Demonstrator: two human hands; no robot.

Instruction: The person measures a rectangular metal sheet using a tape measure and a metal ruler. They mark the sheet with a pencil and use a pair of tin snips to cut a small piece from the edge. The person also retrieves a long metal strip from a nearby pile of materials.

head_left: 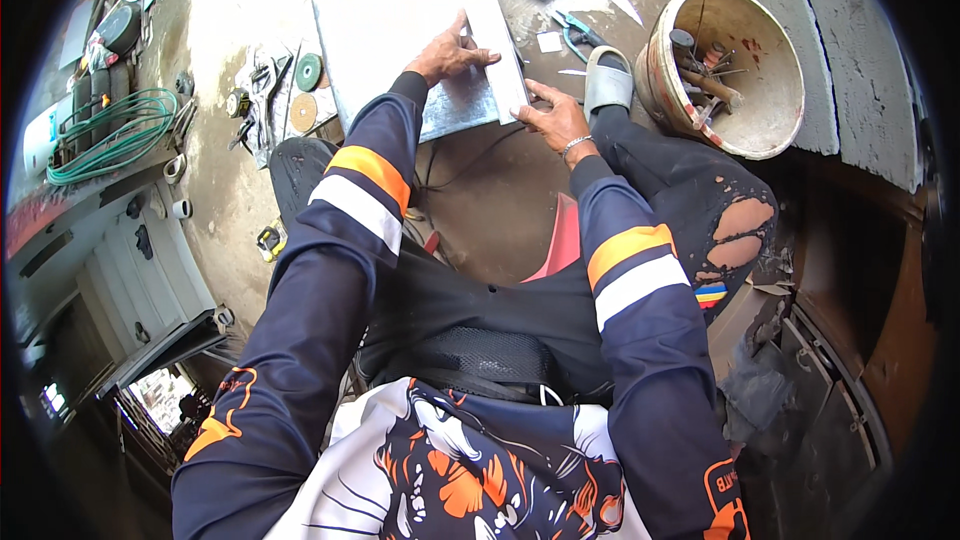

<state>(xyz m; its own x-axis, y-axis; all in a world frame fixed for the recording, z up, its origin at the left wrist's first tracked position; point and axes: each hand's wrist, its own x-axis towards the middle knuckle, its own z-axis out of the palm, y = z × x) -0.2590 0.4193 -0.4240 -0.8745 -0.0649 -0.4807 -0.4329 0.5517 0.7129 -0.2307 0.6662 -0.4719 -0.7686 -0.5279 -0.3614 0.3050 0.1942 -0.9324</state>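
A large shiny metal sheet (350,50) lies in front of me, its far part washed out by glare. Along its right side runs a narrow pale strip (508,75), perhaps a flat bar or folded metal. My left hand (445,55) rests over the sheet with thumb and index finger spread apart, touching or nearly touching the strip's left edge. At the strip's near right corner, my right hand (558,120) pinches its edge between thumb and fingers. A bracelet (577,144) circles my right wrist.
Right of my sandalled foot (609,80) stands a dirty bucket (665,105) holding rods and scraps. Blue-handled pliers (578,32) lie beyond the foot. Grinding discs (309,72), clamps (262,105) and a tape measure (270,240) lie left. A coiled green hose (115,135) sits farther left.
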